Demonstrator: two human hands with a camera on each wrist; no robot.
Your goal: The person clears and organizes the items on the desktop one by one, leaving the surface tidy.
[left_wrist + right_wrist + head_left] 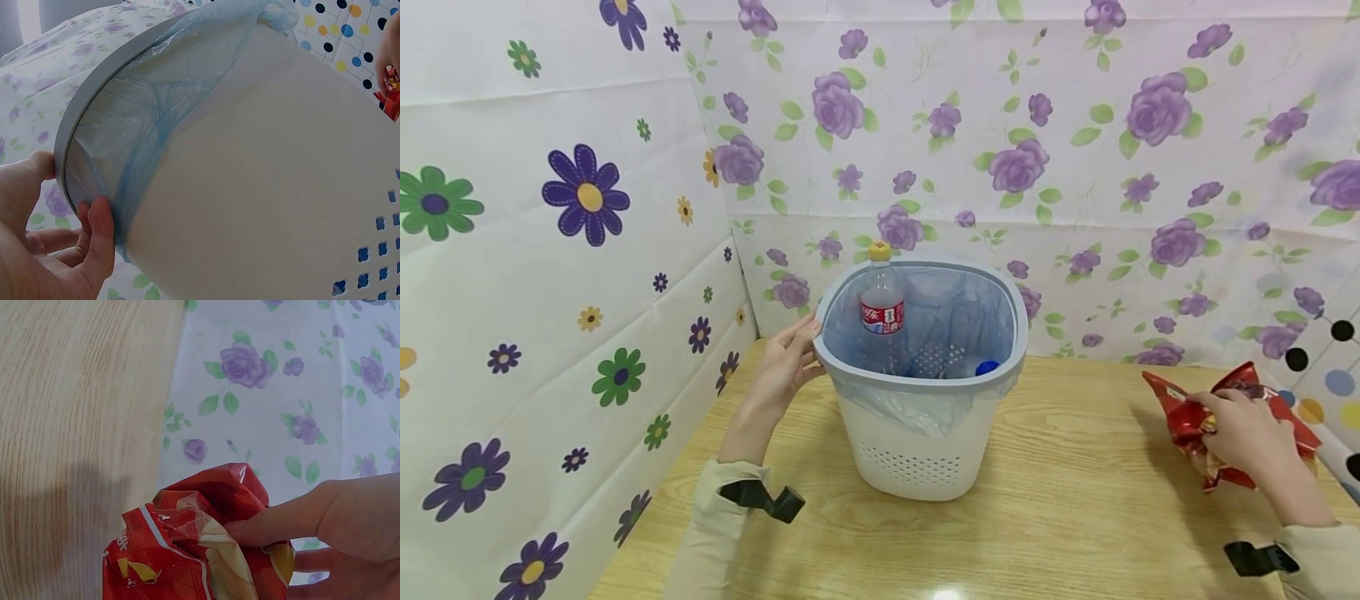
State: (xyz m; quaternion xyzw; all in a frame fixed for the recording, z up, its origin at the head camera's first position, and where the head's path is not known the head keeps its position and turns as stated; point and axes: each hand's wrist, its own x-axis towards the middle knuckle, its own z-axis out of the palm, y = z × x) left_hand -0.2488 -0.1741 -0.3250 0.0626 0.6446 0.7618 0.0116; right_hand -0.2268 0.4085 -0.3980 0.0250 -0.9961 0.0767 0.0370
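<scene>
In the head view a white trash bin [917,450] with a grey-blue rim [925,383] stands upright on the table. A thin blue plastic liner [150,137] is folded over that rim. My left hand [790,358] holds the bin's left edge, thumb at the rim and fingertips against the liner in the left wrist view. Inside the bin a clear plastic bottle [883,287] with a yellow cap and red label stands tall. Off to the right, my right hand [1247,429] grips a crumpled red snack bag [169,556], its thumb pressing into the wrapper.
Low in the bin lies another clear bottle with a blue cap [987,367]. The wooden table [1067,483] runs under everything. Flowered sheets [940,167] hang behind and at the left, and a dotted sheet [1341,383] stands close by the snack bag.
</scene>
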